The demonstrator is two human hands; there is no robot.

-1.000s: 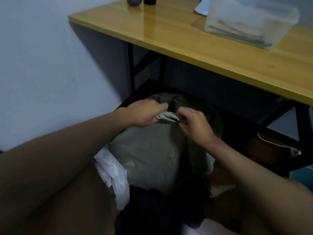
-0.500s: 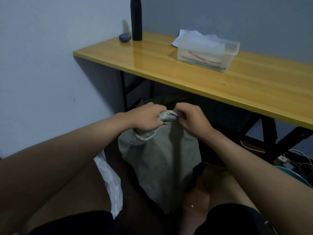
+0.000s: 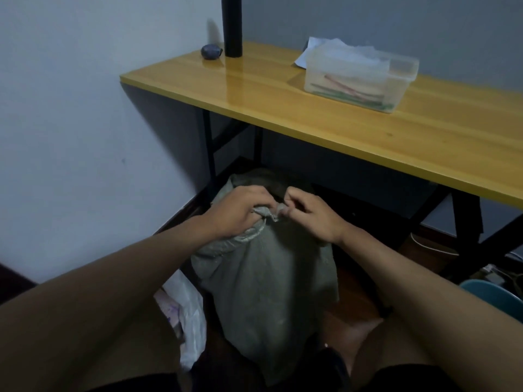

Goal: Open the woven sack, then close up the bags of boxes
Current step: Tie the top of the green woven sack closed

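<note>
Grey-green woven sack [image 3: 268, 292] standing on the dark floor between the person's knees, just in front of the yellow wooden table [image 3: 353, 123] with black metal legs, its gathered neck bunched at the top. Left hand [image 3: 237, 213] curled over the left side of that neck, fingers wrapped round a rolled wad of the fabric and gripping it. Right hand [image 3: 308, 216] just beside it on the right, thumb and fingertips pinching a small fold of the same neck; other fingers loosely bent. Both hands nearly touching over the twisted mouth of the sack, which looks closed. Behind the hands, more of the same dull fabric rising under the table edge. White crinkled plastic bag [image 3: 186, 312] lying on the floor to the left of the sack, touching or very near it, partly hidden by the left forearm; some pale printed thing showing inside, too unclear to name. On the table: clear plastic tub [image 3: 359, 77] with thin red and green sticks inside and white paper behind it, tall black cylinder [image 3: 232, 26] at the far left end, small dark bluish round object [image 3: 210, 51] just beside the cylinder. Blue rounded edge [image 3: 492, 295] low at the right, white cable on the floor near the right table leg.
</note>
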